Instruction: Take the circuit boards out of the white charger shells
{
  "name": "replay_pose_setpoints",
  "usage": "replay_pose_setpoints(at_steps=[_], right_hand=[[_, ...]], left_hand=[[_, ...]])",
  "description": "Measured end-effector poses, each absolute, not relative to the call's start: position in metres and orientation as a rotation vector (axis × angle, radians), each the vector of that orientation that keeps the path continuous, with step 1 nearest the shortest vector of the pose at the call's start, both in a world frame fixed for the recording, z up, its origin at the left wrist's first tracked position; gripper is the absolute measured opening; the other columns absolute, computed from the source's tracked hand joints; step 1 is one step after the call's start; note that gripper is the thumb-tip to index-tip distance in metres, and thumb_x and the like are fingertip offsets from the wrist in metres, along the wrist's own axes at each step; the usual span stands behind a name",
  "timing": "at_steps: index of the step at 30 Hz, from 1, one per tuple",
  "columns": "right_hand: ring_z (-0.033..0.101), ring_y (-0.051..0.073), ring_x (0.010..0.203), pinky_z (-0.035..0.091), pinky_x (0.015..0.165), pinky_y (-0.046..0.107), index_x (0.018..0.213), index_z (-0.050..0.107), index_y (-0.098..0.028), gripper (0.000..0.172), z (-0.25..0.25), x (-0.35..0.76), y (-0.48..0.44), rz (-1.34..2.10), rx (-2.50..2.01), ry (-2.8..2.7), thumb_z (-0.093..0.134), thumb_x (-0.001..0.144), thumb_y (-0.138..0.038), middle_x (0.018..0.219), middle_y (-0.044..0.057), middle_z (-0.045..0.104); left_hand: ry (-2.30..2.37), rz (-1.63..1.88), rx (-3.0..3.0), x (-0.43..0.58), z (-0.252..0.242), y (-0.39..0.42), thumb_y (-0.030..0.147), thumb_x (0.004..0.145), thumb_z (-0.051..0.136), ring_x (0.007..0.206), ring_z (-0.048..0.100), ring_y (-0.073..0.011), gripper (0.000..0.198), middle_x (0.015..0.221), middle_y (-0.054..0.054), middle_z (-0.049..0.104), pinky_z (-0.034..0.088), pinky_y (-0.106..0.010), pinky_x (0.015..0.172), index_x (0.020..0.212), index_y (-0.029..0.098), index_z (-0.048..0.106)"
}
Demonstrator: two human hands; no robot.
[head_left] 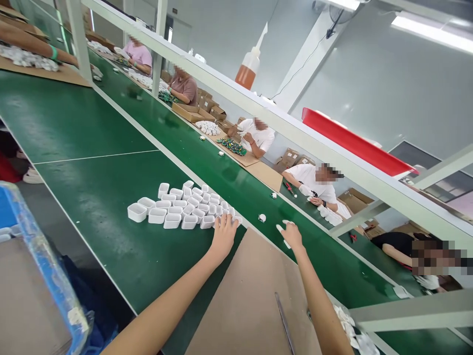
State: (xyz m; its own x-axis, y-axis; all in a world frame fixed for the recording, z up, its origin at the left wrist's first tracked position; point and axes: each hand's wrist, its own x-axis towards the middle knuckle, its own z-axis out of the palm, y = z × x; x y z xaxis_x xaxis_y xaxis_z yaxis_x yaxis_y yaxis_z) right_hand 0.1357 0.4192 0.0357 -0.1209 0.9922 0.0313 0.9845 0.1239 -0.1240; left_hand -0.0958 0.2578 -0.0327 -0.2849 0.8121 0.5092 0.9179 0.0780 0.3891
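A cluster of small white open-topped plastic boxes (179, 209) lies on the green work surface. My left hand (223, 239) is at the right end of this cluster, its bent fingers closed over a box there; the fingertips partly hide it. Over the green belt my right hand (293, 235) reaches forward, fingers stretched out, with white covers on some fingertips. A small white piece (287, 244) shows just under that hand; whether it is touched, I cannot tell. A round white part (262, 218) sits on the belt, apart from the right hand. Metal tweezers (284, 320) lie on cardboard (254, 291) between my forearms.
A white metal frame (288, 130) with a shelf crosses above the belt, carrying a bottle of orange liquid (248, 69) and a red tray (351, 140). Several people work along the far side. At lower left stands a blue-edged bin (48, 266). White gloves (349, 325) lie at lower right.
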Motion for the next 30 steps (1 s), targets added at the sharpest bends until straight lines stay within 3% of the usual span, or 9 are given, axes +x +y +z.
replay_pose_setpoints(at_steps=[6, 12, 16, 19, 22, 26, 30], right_hand=[[0.063, 0.023, 0.107, 0.055, 0.091, 0.045, 0.123, 0.058, -0.016, 0.035, 0.016, 0.064, 0.442, 0.212, -2.130, -2.244, 0.061, 0.095, -0.037, 0.124, 0.009, 0.061], [0.064, 0.022, 0.105, 0.056, 0.089, 0.043, 0.121, 0.059, -0.017, 0.032, 0.027, 0.080, 0.419, 0.374, -1.863, -2.368, 0.061, 0.095, -0.036, 0.122, 0.009, 0.062], [0.064, 0.021, 0.104, 0.055, 0.092, 0.043, 0.127, 0.055, -0.017, 0.036, 0.027, 0.136, 0.347, 0.519, -1.528, -2.529, 0.062, 0.094, -0.029, 0.118, 0.007, 0.062], [0.063, 0.018, 0.101, 0.053, 0.098, 0.040, 0.140, 0.045, -0.023, 0.058, 0.024, 0.174, 0.266, 0.660, -1.341, -2.672, 0.064, 0.086, -0.014, 0.106, 0.003, 0.063], [0.060, 0.022, 0.106, 0.050, 0.101, 0.044, 0.142, 0.045, -0.028, 0.063, 0.023, 0.194, 0.195, 0.763, -1.274, -2.753, 0.059, 0.084, -0.007, 0.107, 0.004, 0.062], [0.053, 0.027, 0.124, 0.045, 0.106, 0.049, 0.141, 0.048, -0.027, 0.059, 0.018, 0.201, 0.150, 0.787, -1.290, -2.749, 0.051, 0.087, -0.003, 0.118, 0.009, 0.060], [0.052, 0.033, 0.126, 0.047, 0.103, 0.053, 0.138, 0.049, -0.021, 0.055, 0.008, 0.199, 0.141, 0.650, -1.450, -2.631, 0.066, 0.086, -0.022, 0.128, 0.015, 0.059]], left_hand=[[-2.186, -0.941, -1.764, -0.108, -0.034, 0.261, 0.001, 0.085, 0.051, 0.115, 0.056, -0.0370, 0.026, 0.117, -0.019, 0.062, 0.045, -0.053, 0.093, 0.100, 0.014, 0.067], [-2.091, -0.988, -1.958, -0.104, -0.025, 0.257, 0.014, 0.090, 0.058, 0.108, 0.058, -0.0240, 0.005, 0.109, -0.008, 0.063, 0.049, -0.045, 0.093, 0.092, 0.014, 0.063], [-1.983, -1.096, -2.252, -0.088, -0.016, 0.247, 0.015, 0.089, 0.057, 0.091, 0.061, -0.0175, 0.004, 0.107, -0.007, 0.061, 0.052, -0.031, 0.078, 0.086, 0.015, 0.059], [-1.898, -1.124, -2.496, -0.072, -0.012, 0.236, 0.014, 0.088, 0.055, 0.089, 0.061, -0.0193, 0.008, 0.097, -0.006, 0.061, 0.051, -0.032, 0.081, 0.081, 0.017, 0.055], [-1.801, -1.110, -2.735, -0.054, -0.011, 0.222, 0.014, 0.087, 0.054, 0.095, 0.061, -0.0224, 0.008, 0.094, -0.006, 0.061, 0.049, -0.033, 0.083, 0.079, 0.018, 0.052], [-1.737, -1.045, -2.989, -0.035, -0.016, 0.204, 0.019, 0.088, 0.054, 0.087, 0.065, -0.0234, 0.004, 0.094, -0.006, 0.063, 0.048, -0.032, 0.073, 0.092, 0.018, 0.053], [-1.739, -0.985, -3.131, -0.026, -0.023, 0.194, 0.027, 0.088, 0.059, 0.091, 0.068, -0.0292, 0.042, 0.105, -0.011, 0.066, 0.050, -0.035, 0.074, 0.126, 0.014, 0.044]])
